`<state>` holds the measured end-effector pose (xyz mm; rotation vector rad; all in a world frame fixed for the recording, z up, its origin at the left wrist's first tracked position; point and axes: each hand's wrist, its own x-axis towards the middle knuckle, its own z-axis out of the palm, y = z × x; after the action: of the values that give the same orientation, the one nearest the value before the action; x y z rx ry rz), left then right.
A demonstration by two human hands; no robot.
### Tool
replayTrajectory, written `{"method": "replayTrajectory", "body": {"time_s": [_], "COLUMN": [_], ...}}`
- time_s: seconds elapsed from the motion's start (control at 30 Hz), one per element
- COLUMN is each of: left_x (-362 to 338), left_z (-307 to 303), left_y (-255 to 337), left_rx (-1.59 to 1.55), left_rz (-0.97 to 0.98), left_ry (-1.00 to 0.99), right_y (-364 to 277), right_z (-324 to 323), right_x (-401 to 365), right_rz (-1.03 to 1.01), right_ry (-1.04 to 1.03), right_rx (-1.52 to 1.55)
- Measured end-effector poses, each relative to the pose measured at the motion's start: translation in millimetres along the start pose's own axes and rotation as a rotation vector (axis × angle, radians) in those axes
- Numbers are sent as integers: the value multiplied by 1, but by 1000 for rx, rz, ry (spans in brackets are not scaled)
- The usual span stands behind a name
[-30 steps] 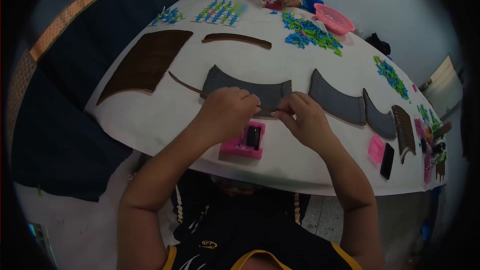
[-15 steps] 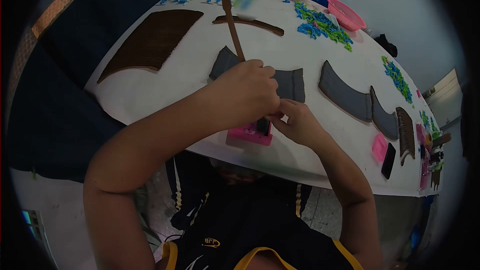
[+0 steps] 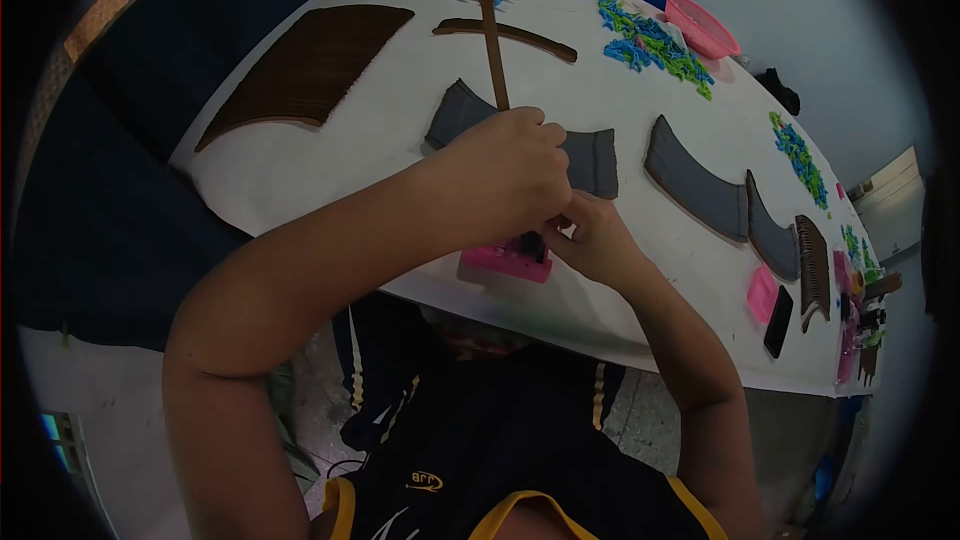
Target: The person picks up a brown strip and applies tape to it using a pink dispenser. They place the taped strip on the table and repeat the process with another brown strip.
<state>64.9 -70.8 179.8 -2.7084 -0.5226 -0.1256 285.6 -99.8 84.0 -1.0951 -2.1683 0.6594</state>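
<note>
Wooden slat (image 3: 491,30) stands nearly upright in your left hand (image 3: 505,175). The fist is closed round its lower part, and the top points away over the white table (image 3: 380,155). Your right hand (image 3: 598,240) has its fingers pinched narrow at the slat's foot, just above the pink jig (image 3: 492,260), likely to guide that end. Your fist hides whether they grip it. A gray fanned stack (image 3: 592,162) lies just behind.
</note>
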Motion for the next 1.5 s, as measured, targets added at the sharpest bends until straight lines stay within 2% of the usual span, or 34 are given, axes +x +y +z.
{"method": "replayTrajectory", "body": {"time_s": [0.27, 0.4, 0.47, 1.17, 1.47, 1.5], "left_x": [-30, -39, -40, -32, -29, -28], "left_z": [37, 70, 81, 90, 96, 95], "left_y": [2, 12, 19, 28, 28, 28], "left_rx": [-248, -325, -424, -516, -536, -537], "left_rz": [-124, -133, -172, -173, -166, -168], "left_ry": [200, 244, 333, 389, 391, 390], "right_y": [4, 7, 9, 13, 33, 35], "right_z": [-5, -15, -18, -22, -71, -80], "right_x": [-12, -20, -23, -36, -99, -111], "right_rz": [-62, -83, -107, -67, 39, 96], "right_ry": [68, -1, -8, 1, 13, 20], "right_rx": [-22, -107, -130, -142, -266, -282]}}
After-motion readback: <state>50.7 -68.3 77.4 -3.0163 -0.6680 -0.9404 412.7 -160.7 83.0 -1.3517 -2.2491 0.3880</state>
